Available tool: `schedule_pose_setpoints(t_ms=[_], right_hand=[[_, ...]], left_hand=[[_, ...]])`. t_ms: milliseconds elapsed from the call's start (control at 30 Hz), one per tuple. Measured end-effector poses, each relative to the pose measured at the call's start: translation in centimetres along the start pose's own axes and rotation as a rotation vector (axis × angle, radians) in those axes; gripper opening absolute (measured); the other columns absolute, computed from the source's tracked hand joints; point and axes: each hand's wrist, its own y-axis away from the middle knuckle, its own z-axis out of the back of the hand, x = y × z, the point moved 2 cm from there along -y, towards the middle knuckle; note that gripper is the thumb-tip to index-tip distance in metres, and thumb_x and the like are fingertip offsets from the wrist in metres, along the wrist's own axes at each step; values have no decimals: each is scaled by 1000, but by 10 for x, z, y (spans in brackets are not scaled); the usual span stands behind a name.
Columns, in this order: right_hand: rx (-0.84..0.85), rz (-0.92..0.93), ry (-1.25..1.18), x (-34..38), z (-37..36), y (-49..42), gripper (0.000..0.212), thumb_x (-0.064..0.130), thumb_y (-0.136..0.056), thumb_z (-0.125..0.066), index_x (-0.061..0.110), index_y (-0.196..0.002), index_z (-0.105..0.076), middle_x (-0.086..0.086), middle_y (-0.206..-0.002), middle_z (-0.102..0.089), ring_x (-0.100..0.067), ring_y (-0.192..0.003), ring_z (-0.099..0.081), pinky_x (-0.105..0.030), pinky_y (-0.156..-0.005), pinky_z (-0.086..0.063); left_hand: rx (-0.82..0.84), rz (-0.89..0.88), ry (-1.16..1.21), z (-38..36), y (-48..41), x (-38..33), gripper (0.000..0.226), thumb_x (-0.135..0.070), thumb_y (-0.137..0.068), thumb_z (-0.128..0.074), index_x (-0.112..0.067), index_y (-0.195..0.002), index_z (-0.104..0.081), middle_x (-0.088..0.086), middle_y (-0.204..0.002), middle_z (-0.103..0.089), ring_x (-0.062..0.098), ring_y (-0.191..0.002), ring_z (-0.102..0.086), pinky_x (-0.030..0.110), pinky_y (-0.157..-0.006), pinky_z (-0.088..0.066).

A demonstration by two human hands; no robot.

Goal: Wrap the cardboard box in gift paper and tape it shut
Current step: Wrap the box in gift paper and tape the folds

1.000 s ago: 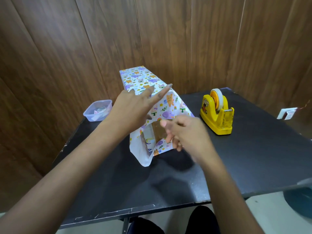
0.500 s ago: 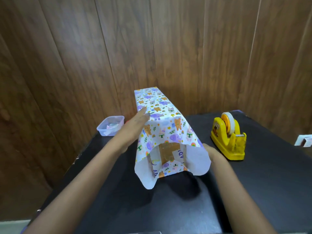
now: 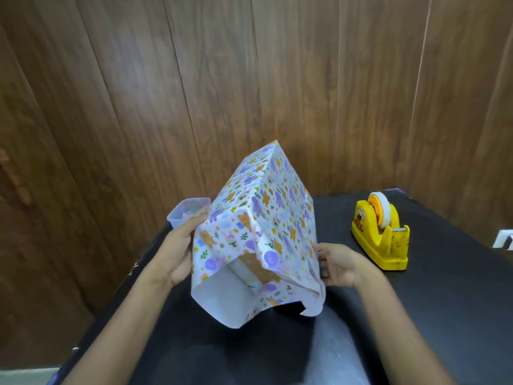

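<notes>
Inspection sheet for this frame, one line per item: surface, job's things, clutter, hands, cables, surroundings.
Surface: black table.
Job's things: cardboard box in gift paper, tilted, near end unfolded; yellow tape dispenser stands to its right.
Clutter: clear plastic container behind the left hand.
Hands: left hand flat against the box's left side; right hand touches the paper's right side, grip unclear.
Cables: nothing seen.
Surroundings: wood-panel wall; white wall fitting at the right edge.

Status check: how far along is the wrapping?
Done: gift paper wraps the long sides of the cardboard box. In hand: left hand and right hand hold it tilted between them. Remaining: the near end gapes open, cardboard showing; its flaps need folding and taping. The tape dispenser sits to the right.
</notes>
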Motion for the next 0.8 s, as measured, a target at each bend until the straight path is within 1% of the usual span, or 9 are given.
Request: schedule_pose_setpoints(t_ms=[100, 167, 267, 333, 467, 533, 633, 733, 800], right_hand=[[-23, 115, -226, 8, 19, 13, 22, 17, -96, -48, 2, -89, -62, -9, -64, -71, -21, -53, -68, -28, -47, -55], [-68, 195, -233, 21, 37, 21, 19, 22, -95, -49, 8, -95, -62, -7, -71, -71, -21, -61, -68, -32, -59, -55], [-133, 257, -143, 44, 55, 31, 17, 28, -93, -52, 17, -105, -59, -7, -87, -64, -22, -78, -59, -34, -70, -47], [-124, 272, -93, 57, 53, 35, 18, 30, -94, -51, 17, -104, -59, -6, -88, -64, -21, -78, -59, -32, -66, -45], [-106, 267, 3, 58, 36, 36, 19, 21, -98, -48, 12, -88, -61, 5, -53, -64, -9, -46, -60, -19, -43, -45], [-165, 295, 14, 52, 34, 36, 19, 19, -98, -47, 10, -86, -58, 3, -56, -63, -11, -49, -59, -19, -47, -45], [-426, 378, 78, 44, 45, 38, 16, 24, -97, -48, 11, -98, -57, -8, -89, -58, -22, -83, -55, -36, -81, -45], [-627, 466, 172, 32, 55, 50, 37, 29, -96, -47, 6, -70, -58, -10, -80, -60, -25, -78, -55, -32, -71, -41], [-536, 384, 176, 24, 52, 59, 50, 37, -97, -45, 4, -62, -59, -12, -69, -65, -24, -63, -59, -28, -63, -42]], left_hand=[[24, 26, 74, -5, 2, 20, 46, -24, -69, -69, -6, -111, -69, 13, -114, -67, 24, -95, -68, 35, -76, -58], [24, 63, 84, -11, 0, 36, 29, -23, -82, -53, -9, -95, -75, 11, -103, -71, 22, -86, -70, 33, -70, -58], [-54, 122, -58, -17, -4, 59, 34, -20, -96, -39, -9, -94, -71, 10, -91, -72, 20, -73, -70, 34, -65, -56], [-164, 165, -195, -17, -4, 72, 32, -11, -97, -37, -5, -89, -67, 12, -85, -69, 20, -68, -68, 32, -62, -56], [-316, 208, -419, -12, -6, 88, 30, -2, -93, -39, -1, -81, -67, 15, -85, -64, 24, -77, -60, 34, -69, -53], [-352, 177, -445, -15, -5, 87, 29, -3, -91, -41, 1, -83, -68, 13, -84, -67, 25, -81, -62, 36, -78, -52], [-425, 12, -434, -21, 0, 78, 23, -10, -93, -45, 2, -98, -64, 13, -96, -68, 23, -88, -61, 35, -80, -49], [-585, -237, -387, -26, 19, 64, 14, -18, -95, -51, -9, -88, -59, 5, -88, -61, 19, -85, -58, 29, -69, -48], [-605, -233, -316, -32, 32, 61, 27, -24, -94, -53, -8, -72, -56, 7, -71, -59, 20, -66, -58, 28, -57, -46]])
